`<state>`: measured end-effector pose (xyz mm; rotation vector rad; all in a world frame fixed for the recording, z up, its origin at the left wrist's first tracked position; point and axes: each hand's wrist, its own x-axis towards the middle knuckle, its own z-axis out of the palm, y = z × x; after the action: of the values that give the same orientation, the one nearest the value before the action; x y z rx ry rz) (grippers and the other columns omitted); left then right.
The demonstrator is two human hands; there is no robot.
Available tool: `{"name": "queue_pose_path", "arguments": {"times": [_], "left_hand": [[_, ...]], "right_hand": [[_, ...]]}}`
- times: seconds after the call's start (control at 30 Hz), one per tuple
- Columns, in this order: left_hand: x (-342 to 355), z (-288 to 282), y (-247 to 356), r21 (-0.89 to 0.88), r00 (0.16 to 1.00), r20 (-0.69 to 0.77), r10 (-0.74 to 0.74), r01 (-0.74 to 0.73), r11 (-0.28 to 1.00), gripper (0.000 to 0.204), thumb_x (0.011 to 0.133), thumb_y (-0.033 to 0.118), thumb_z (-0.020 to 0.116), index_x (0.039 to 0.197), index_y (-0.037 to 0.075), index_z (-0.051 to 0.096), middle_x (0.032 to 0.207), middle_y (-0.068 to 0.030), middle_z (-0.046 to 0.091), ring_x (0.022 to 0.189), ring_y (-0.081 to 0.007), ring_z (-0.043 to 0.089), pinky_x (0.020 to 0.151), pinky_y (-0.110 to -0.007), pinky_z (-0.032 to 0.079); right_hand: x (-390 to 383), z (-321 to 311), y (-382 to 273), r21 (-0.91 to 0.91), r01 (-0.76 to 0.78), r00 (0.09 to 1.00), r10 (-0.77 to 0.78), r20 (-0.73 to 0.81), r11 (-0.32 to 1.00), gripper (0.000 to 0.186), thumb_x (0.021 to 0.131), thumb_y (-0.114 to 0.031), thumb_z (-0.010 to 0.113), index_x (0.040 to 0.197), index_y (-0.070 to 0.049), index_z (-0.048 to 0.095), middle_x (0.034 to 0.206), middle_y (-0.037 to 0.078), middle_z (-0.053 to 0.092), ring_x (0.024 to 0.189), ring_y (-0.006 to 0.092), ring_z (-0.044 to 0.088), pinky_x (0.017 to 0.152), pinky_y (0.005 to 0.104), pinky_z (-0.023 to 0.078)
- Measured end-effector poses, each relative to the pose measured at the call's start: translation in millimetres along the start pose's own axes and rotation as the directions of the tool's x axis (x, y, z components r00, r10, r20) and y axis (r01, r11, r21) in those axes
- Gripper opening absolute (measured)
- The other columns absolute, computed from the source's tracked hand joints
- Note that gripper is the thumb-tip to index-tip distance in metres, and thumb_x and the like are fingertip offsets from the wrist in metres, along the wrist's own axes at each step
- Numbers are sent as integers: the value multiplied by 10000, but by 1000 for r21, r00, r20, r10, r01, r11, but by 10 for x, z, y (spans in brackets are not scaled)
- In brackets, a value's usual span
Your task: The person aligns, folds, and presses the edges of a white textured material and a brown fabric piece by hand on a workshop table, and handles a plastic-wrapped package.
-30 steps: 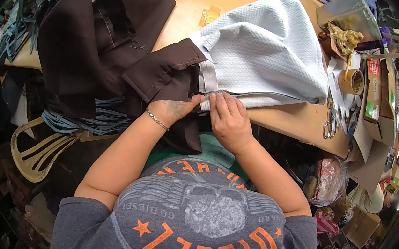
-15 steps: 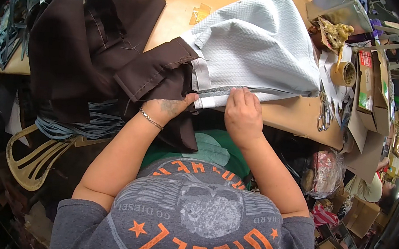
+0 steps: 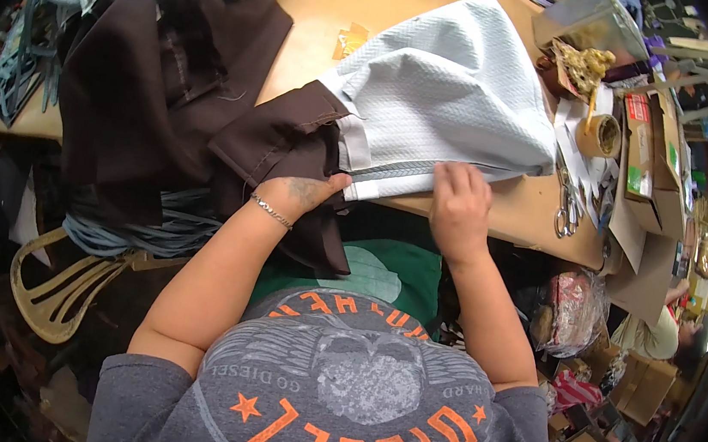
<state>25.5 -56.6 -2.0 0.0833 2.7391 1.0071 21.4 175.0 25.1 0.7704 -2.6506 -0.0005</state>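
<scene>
A white textured sheet material [image 3: 445, 92] lies bulging on the table, joined at its left side to dark brown fabric [image 3: 286, 128] with visible stitching and loose threads. Along its near edge runs a narrow grey strip [image 3: 394, 171] bordered by a white band. My left hand [image 3: 298, 195] is closed at the near left corner, thumb on top of the white edge, its other fingers hidden under the brown fabric. Farther right along the same edge, my right hand [image 3: 462, 206] has its fingers curled down onto the band, pinching it; the fingertips are partly hidden.
More brown fabric [image 3: 126, 93] is heaped on the left over a bundle of grey-blue strips [image 3: 145, 234]. To the right lie scissors [image 3: 569, 205], a glue pot with a brush [image 3: 600, 136] and cardboard boxes [image 3: 651, 149]. A beige plastic chair [image 3: 47, 310] stands below left.
My right hand has slid to the right along the near edge of the white material, uncovering more of the grey strip. My left hand has stayed at the corner.
</scene>
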Motion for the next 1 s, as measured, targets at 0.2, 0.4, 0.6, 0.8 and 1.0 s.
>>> {"name": "queue_pose_path", "arguments": {"times": [0.2,0.4,0.6,0.8,1.0], "left_hand": [[6,6,-40,14,1000,7,22,-22,1000,816,664,456,679,1233,-35,362,1278,-211,379,1219,-305,319,1024,-337,236],[-52,77,-22,276,954,-172,246,-194,942,738,659,411,686,1177,-35,408,1136,-219,480,1100,-331,432,956,-361,321],[-46,-9,-16,237,984,-77,160,-137,962,751,666,429,678,1182,-41,400,1101,-236,503,1061,-352,464,918,-366,361],[-12,-116,72,291,996,44,84,-93,952,791,661,497,658,1196,-23,395,1131,-252,487,1060,-356,470,902,-366,380],[6,-34,-6,253,984,-22,178,-167,953,792,641,502,668,1171,-31,416,1125,-244,493,1053,-341,482,897,-370,385]], "right_hand": [[56,175,-581,384,213,972,-235,10,898,341,716,-101,497,1009,68,541,990,136,510,960,276,497,812,344,422],[-42,207,-766,251,119,987,-141,73,961,493,715,-207,563,1118,69,493,1137,152,439,1044,288,439,846,355,403],[122,140,-710,378,2,976,-83,200,926,618,652,-191,644,1192,18,428,1173,134,407,1090,291,399,882,363,383],[-12,83,-563,515,57,987,-126,99,855,539,680,-190,633,1173,-45,468,1134,105,440,1073,281,427,860,374,374],[61,164,-789,189,55,986,-84,146,980,531,650,-200,618,1153,-69,506,1106,45,450,1044,224,432,836,333,331]]}}
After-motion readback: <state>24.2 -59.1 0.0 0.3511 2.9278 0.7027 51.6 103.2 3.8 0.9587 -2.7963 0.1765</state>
